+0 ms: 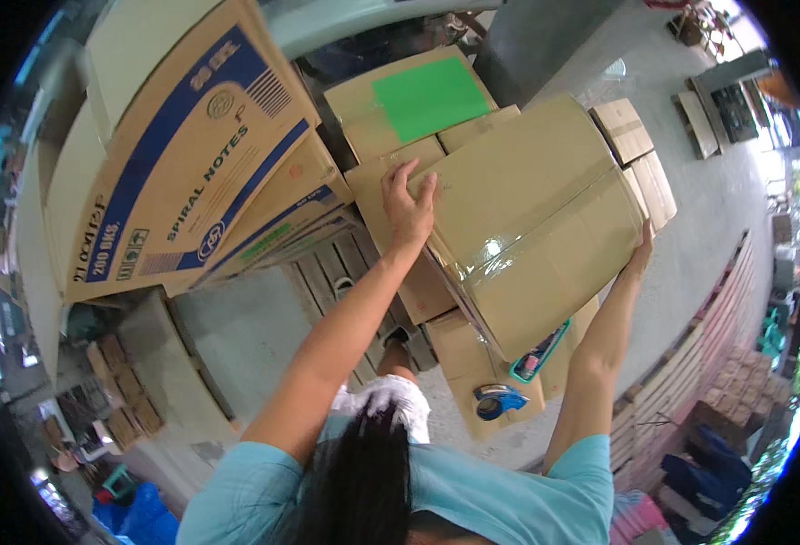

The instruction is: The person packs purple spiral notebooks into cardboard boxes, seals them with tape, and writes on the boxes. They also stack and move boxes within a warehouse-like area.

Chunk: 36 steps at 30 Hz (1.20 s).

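A large brown cardboard box (pixel 545 173), sealed with clear tape, lies tilted on top of other cartons in front of me. My left hand (pixel 409 207) rests at its left side with the fingers spread. Against its right edge, my right hand (pixel 640 250) is pressed, its fingers mostly hidden behind the carton. Just below the box, on a lower carton (pixel 459 350), sit a blue tape dispenser (pixel 500 401) and a green tray (pixel 542 351) with small items in it.
At the left stands a stack of big printed cartons (pixel 182 173) with blue bands. A carton with a green patch (pixel 427 95) lies behind the box. Smaller boxes (pixel 622 132) are at its far right. A slatted wooden pallet (pixel 332 282) lies under my feet; stacked pallets (pixel 681 354) line the right.
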### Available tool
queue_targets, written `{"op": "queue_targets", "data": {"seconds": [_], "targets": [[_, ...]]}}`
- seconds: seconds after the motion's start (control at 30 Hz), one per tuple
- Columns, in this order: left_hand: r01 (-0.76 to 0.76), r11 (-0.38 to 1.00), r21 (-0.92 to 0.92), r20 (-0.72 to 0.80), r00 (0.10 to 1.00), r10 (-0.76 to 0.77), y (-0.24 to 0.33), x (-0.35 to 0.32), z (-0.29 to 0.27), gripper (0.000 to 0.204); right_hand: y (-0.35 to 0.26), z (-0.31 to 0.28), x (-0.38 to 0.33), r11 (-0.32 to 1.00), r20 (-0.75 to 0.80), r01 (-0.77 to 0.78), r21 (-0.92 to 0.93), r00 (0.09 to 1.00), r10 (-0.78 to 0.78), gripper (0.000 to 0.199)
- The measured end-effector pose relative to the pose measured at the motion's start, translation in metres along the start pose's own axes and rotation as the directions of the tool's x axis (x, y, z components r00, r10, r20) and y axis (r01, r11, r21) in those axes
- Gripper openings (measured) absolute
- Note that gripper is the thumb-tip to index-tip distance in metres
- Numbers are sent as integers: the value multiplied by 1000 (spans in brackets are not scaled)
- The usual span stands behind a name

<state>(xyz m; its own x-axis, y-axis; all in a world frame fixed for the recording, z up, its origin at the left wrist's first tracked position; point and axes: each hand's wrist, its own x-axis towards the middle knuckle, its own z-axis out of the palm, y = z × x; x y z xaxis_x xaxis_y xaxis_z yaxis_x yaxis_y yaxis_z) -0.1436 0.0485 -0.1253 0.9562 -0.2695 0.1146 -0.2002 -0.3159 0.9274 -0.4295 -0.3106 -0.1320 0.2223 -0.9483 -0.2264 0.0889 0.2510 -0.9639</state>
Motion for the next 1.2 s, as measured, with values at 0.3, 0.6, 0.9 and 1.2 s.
{"op": "queue_targets", "data": {"seconds": [0.3, 0.6, 0.9, 1.2], "targets": [[-112, 991, -74, 232, 964, 126, -10, 70, -11, 31, 21, -26, -131, 995, -150, 102, 15, 984, -99, 50], [-80, 983, -166, 443, 884, 146, -9, 87, -26, 28, 32, -13, -243, 983, -422, -22, -183, 905, -59, 50], [-78, 993, -83, 175, 980, 92, -37, -5, -123, 26, 39, -24, -196, 980, -154, 61, -189, 984, -91, 43], [520, 488, -701, 26, 703, -711, -141, -163, -187, 41, 1, 25, -92, 466, 350, 321, -825, 936, -25, 39]]}}
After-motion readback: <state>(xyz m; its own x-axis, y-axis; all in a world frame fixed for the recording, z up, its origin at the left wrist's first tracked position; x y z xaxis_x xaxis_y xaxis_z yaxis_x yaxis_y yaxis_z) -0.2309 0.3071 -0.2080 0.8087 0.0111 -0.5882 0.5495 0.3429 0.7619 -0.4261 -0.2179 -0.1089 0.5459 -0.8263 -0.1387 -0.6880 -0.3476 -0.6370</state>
